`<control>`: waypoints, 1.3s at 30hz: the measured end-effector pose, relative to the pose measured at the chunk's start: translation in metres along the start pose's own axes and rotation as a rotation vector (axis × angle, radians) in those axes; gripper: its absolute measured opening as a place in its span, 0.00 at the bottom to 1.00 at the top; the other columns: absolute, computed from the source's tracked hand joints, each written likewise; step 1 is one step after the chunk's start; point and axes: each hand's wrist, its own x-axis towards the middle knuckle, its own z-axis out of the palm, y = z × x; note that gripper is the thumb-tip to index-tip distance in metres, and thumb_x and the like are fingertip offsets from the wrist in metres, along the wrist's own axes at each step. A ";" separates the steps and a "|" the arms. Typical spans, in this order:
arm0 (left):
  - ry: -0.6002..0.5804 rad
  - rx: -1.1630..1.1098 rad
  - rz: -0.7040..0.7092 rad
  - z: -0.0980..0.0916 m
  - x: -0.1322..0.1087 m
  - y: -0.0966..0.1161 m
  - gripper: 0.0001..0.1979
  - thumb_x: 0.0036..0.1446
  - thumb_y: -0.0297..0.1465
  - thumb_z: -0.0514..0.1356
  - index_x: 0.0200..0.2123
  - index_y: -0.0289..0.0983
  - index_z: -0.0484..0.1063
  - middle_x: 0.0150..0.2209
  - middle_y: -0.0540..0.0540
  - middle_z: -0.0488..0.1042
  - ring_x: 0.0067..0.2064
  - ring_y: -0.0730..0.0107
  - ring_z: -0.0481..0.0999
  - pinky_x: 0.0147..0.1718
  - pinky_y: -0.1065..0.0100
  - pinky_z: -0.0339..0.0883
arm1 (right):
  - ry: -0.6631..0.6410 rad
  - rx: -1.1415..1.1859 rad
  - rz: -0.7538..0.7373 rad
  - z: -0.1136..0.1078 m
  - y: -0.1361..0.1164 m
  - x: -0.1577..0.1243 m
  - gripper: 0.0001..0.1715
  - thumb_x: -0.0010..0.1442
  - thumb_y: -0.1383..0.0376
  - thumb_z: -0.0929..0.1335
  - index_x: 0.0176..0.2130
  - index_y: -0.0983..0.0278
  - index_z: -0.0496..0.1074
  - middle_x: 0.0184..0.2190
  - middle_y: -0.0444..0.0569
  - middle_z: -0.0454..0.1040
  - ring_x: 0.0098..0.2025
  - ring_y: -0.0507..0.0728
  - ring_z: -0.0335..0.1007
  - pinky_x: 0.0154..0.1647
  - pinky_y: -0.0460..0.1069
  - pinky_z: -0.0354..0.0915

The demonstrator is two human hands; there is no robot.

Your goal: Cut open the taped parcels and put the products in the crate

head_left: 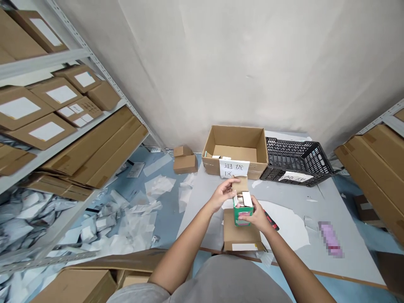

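Observation:
My right hand (pixel 257 216) is closed round a small green and pink carton (pixel 242 212) whose top flaps stand open, showing white inside. My left hand (pixel 222 194) pinches the brown cardboard flap (pixel 241 184) at the carton's top. Both hands hold it just above an open flat brown box (pixel 241 235) lying on the grey table (pixel 315 235). A red and black tool (pixel 272 221) lies on the table just right of my right hand.
An open cardboard box (pixel 235 149) with a paper label and a black plastic crate (pixel 296 160) stand at the table's far edge. Shelves with brown boxes (pixel 57 109) run along the left. Torn paper litters the blue floor (pixel 132 210). More boxes (pixel 375 168) stand at right.

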 end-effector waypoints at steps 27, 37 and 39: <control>-0.136 0.558 0.269 0.018 -0.002 0.025 0.18 0.75 0.42 0.57 0.60 0.47 0.80 0.62 0.43 0.78 0.63 0.56 0.75 0.65 0.53 0.67 | 0.072 -0.040 -0.003 0.003 -0.010 0.010 0.40 0.44 0.53 0.84 0.50 0.58 0.69 0.43 0.46 0.79 0.41 0.60 0.78 0.44 0.52 0.76; -0.245 0.757 0.283 0.007 -0.006 0.033 0.22 0.70 0.45 0.63 0.63 0.50 0.77 0.67 0.42 0.73 0.68 0.51 0.71 0.67 0.49 0.64 | 0.059 -0.005 0.025 0.004 -0.015 0.010 0.41 0.44 0.53 0.84 0.51 0.59 0.69 0.44 0.48 0.80 0.43 0.61 0.79 0.45 0.53 0.76; -0.259 0.794 0.280 0.006 -0.008 0.035 0.20 0.71 0.44 0.62 0.63 0.51 0.77 0.67 0.42 0.73 0.67 0.52 0.72 0.67 0.50 0.65 | 0.043 -0.011 0.035 0.005 -0.014 0.009 0.39 0.46 0.53 0.84 0.51 0.59 0.70 0.43 0.47 0.79 0.42 0.60 0.78 0.44 0.52 0.76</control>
